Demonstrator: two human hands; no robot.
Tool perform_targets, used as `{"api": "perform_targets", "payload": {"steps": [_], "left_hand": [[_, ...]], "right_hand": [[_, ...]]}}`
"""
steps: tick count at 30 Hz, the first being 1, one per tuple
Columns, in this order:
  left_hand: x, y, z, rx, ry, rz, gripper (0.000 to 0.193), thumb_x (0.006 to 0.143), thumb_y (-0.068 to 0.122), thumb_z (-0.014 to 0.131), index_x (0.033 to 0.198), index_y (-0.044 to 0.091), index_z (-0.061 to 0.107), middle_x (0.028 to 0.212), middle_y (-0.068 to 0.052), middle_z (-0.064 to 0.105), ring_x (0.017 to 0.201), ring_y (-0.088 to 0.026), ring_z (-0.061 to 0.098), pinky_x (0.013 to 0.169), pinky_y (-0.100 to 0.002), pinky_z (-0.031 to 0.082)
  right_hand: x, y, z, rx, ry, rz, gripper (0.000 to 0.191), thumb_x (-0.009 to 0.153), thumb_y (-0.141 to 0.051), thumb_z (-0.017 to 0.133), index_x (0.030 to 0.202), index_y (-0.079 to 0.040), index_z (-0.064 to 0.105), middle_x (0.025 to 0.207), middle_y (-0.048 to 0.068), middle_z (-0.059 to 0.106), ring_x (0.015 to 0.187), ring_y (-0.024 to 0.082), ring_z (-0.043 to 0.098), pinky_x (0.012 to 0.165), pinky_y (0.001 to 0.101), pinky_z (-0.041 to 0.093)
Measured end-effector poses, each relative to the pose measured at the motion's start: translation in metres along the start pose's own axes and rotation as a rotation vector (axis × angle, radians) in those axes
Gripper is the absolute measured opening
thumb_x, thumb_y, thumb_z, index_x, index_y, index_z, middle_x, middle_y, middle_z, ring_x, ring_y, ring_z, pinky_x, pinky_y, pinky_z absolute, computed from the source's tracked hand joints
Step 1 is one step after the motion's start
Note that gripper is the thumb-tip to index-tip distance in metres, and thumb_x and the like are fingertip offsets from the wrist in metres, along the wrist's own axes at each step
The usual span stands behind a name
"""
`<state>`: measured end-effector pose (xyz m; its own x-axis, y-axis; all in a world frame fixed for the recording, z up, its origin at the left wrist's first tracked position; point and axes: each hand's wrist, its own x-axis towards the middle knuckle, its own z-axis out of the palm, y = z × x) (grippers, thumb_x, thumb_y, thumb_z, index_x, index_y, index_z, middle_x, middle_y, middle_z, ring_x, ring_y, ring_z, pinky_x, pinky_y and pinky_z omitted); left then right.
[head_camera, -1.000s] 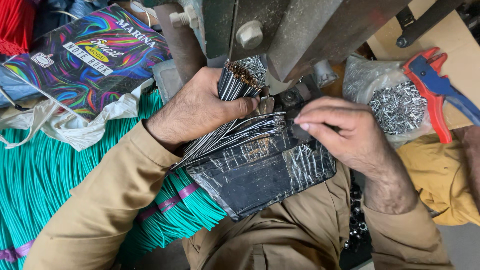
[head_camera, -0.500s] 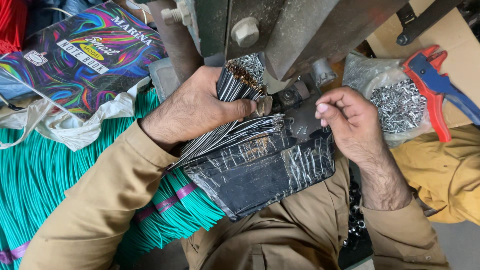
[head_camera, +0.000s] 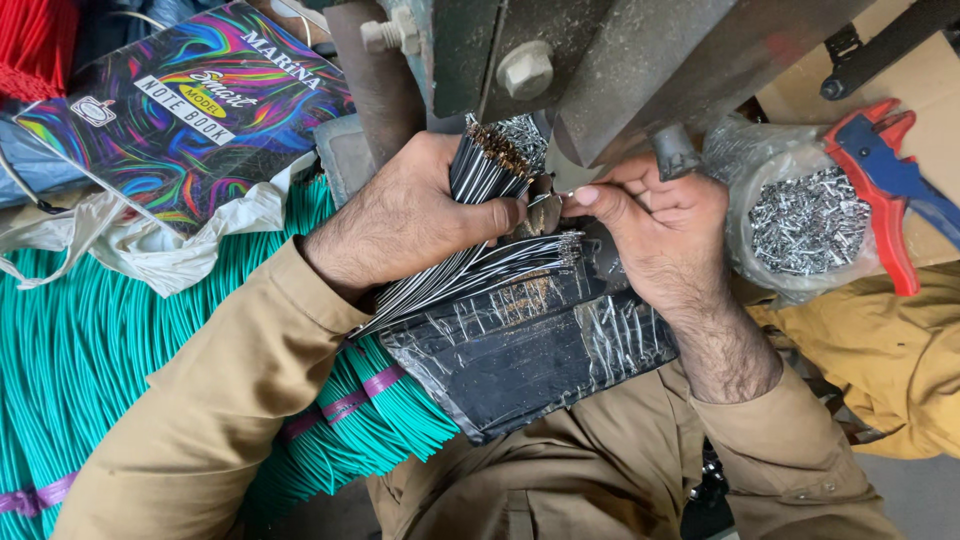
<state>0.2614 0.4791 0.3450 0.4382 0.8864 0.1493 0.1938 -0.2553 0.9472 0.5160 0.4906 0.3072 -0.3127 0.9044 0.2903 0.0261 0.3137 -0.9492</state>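
Note:
My left hand (head_camera: 410, 215) grips a thick bundle of black wires (head_camera: 482, 165) with bare copper ends, held up under a heavy metal press (head_camera: 610, 60). A second fan of black wires (head_camera: 470, 280) lies across a black tape-wrapped pad (head_camera: 530, 360) on my lap. My right hand (head_camera: 655, 225) is raised to the press, thumb and forefinger pinched on a small metal piece (head_camera: 585, 188) right beside the wire ends.
A clear bag of small silver metal terminals (head_camera: 805, 220) sits right of the press, next to a red and blue hand tool (head_camera: 895, 185). Bundled teal wires (head_camera: 90, 350) tied with purple tape fill the left. A colourful notebook (head_camera: 190, 110) and white cloth (head_camera: 160, 245) lie above them.
My right hand has moved from the fanned wires on the pad up to the press beside the held bundle. The left hand has kept its grip.

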Motion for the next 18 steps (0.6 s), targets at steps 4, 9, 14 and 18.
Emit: {"api": "perform_targets", "payload": {"steps": [4, 9, 14, 18], "left_hand": [[0.0, -0.0002, 0.0004, -0.017, 0.012, 0.005, 0.015, 0.091, 0.014, 0.073, 0.101, 0.002, 0.073, 0.077, 0.001, 0.071, 0.074, -0.004, 0.062, 0.07, -0.026, 0.056], [0.0009, 0.0002, 0.0007, -0.006, 0.027, -0.009, 0.017, 0.09, 0.014, 0.073, 0.101, 0.001, 0.073, 0.077, 0.0, 0.071, 0.074, -0.005, 0.062, 0.07, -0.027, 0.057], [0.0009, -0.0007, 0.0014, -0.013, 0.037, -0.008, 0.018, 0.09, 0.014, 0.073, 0.103, 0.001, 0.073, 0.077, 0.0, 0.071, 0.073, -0.005, 0.062, 0.069, -0.027, 0.057], [0.0011, -0.002, 0.001, 0.0, 0.039, -0.007, 0.019, 0.089, 0.014, 0.073, 0.104, 0.001, 0.073, 0.077, 0.0, 0.071, 0.073, -0.005, 0.062, 0.069, -0.027, 0.057]], "right_hand": [[0.0017, 0.0005, -0.0008, -0.022, 0.012, -0.06, 0.006, 0.104, 0.005, 0.068, 0.103, 0.008, 0.064, 0.102, 0.015, 0.074, 0.097, 0.02, 0.075, 0.092, 0.0329, 0.064], [0.0012, -0.001, -0.0022, -0.046, 0.003, 0.017, 0.008, 0.103, 0.002, 0.065, 0.105, 0.009, 0.067, 0.101, 0.014, 0.073, 0.096, 0.018, 0.075, 0.09, 0.031, 0.065], [0.0021, 0.0006, -0.0025, -0.021, -0.033, 0.026, 0.009, 0.105, -0.001, 0.068, 0.104, 0.006, 0.064, 0.102, 0.011, 0.075, 0.098, 0.016, 0.073, 0.092, 0.0296, 0.062], [0.0018, 0.0041, -0.0006, -0.048, -0.046, 0.017, 0.011, 0.104, -0.006, 0.069, 0.11, 0.003, 0.069, 0.104, 0.006, 0.075, 0.096, 0.011, 0.07, 0.09, 0.0261, 0.059]]}}
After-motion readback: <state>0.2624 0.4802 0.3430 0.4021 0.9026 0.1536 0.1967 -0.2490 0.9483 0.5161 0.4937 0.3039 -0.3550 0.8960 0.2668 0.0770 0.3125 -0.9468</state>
